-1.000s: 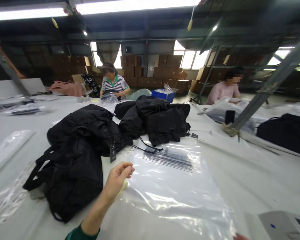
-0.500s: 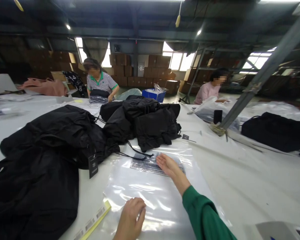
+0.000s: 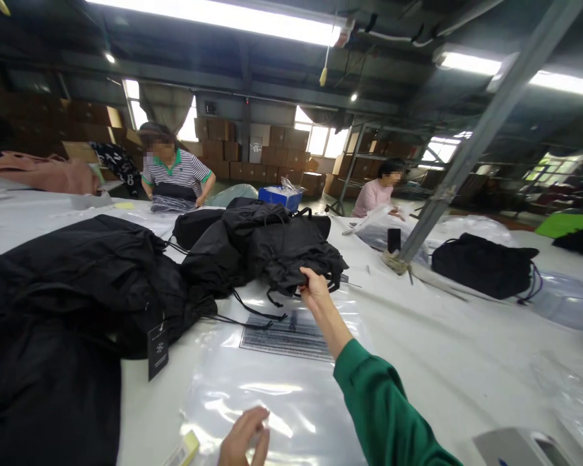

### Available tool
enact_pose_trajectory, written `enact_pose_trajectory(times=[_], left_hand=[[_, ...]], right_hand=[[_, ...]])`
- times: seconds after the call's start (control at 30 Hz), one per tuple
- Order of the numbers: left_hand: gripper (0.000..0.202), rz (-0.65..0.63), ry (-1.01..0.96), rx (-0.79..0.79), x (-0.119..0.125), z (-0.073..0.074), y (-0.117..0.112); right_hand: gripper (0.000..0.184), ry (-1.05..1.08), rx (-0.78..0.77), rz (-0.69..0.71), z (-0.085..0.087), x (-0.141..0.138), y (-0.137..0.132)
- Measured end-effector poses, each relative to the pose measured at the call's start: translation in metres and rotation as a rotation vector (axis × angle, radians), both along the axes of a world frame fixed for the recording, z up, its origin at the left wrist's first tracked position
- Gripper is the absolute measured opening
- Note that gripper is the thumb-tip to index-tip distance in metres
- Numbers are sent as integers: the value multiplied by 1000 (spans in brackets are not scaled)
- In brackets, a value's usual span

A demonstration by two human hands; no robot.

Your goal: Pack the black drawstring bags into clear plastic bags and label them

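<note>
While the right hand [image 3: 317, 294] stretches toward the far edge of the tabletop [image 3: 466, 362], its fingers appear pinched on the near hem of a black bag [image 3: 294, 249], which lies straight ahead of them in the middle of the tabletop. Slack and crumpled, that bag seems to spread longest from left to right, roughly along the far edge, though its folds make the axis uncertain. The left hand [image 3: 245, 440] is much farther off, toward the near edge, its fingers loosely bent and parted from the thumb, gripping nothing visible; whether they touch the clear plastic bag [image 3: 267, 388] beneath them I cannot tell. That plastic lies flat between the left hand and the black bag, its printed panel [image 3: 286, 336] at the far end. Toward the tabletop's left edge, a larger black heap [image 3: 78, 272] with a hanging tag [image 3: 158, 349] hems in the plastic, and dark cords [image 3: 252, 317] trail across its far left corner. Room for sideways movement looks greater on the right, between the plastic and the metal post [image 3: 466, 142].
</note>
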State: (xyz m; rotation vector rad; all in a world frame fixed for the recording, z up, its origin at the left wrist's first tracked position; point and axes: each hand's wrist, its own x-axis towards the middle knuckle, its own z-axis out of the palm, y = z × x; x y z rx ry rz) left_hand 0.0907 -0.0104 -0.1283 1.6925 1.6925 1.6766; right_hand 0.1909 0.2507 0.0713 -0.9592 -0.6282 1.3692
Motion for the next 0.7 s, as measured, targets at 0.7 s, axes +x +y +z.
enact_pose_trajectory(times=[0.7], left_hand=[[57, -25, -804, -484, -59, 123, -221]], right_hand=[[29, -899, 512, 348, 70, 202, -473]])
